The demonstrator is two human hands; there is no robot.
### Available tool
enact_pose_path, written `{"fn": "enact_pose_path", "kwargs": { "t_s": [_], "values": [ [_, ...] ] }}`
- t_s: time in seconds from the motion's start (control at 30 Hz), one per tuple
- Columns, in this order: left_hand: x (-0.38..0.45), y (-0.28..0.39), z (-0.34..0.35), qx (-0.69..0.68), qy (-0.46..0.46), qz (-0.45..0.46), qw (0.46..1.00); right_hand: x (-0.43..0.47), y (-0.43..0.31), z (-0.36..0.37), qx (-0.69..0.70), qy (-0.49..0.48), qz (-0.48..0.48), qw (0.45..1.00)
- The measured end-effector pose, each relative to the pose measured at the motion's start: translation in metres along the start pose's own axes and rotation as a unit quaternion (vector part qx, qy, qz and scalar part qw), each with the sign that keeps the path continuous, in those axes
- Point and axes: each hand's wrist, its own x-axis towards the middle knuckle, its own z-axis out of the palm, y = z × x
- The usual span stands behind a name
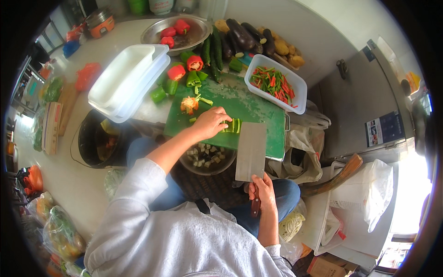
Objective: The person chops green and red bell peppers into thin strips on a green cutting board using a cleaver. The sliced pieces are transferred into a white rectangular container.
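Note:
My right hand (pixel 263 192) grips the wooden handle of a cleaver (pixel 250 149). Its broad blade is beside cut green pepper strips (pixel 236 125) on a green cutting board (pixel 268 114). My left hand (pixel 211 123) has its fingertips on the strips, holding them against the board. Left of that hand lie a pepper core (pixel 189 105) and some green scraps (pixel 206 101). Under the board's near edge, a metal bowl (pixel 207 171) holds diced eggplant (pixel 207 155). At the board's far right corner, a white plastic container (pixel 302 93) holds red and green pepper strips (pixel 273 85).
Stacked white containers (pixel 121 79) stand at left, above a black bucket (pixel 91 138). Beyond the board are cut peppers (pixel 177 72), cucumbers (pixel 217 48), eggplants (pixel 240 34), potatoes (pixel 282 47) and a metal basin (pixel 150 34) with red peppers. A metal cabinet (pixel 349 104) stands at right.

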Motion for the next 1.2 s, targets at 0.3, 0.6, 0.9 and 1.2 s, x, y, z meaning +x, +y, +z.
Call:
{"fn": "enact_pose_path", "kwargs": {
  "t_s": [0.3,0.6,0.9,1.2],
  "values": [
    [0.004,0.002,-0.002,-0.009,-0.028,-0.004,1.000,0.012,0.006,-0.003,0.038,-0.005,0.023,0.999],
    [0.005,0.000,-0.001,-0.037,-0.042,-0.013,0.998,0.030,0.015,0.017,0.093,0.003,0.008,0.996],
    [0.007,-0.003,0.002,-0.047,-0.034,-0.004,0.998,0.058,0.022,0.037,0.114,0.002,-0.013,0.993],
    [0.008,-0.004,0.006,-0.047,-0.019,-0.006,0.999,0.060,0.028,0.053,0.103,0.007,-0.021,0.994]
  ]
}}
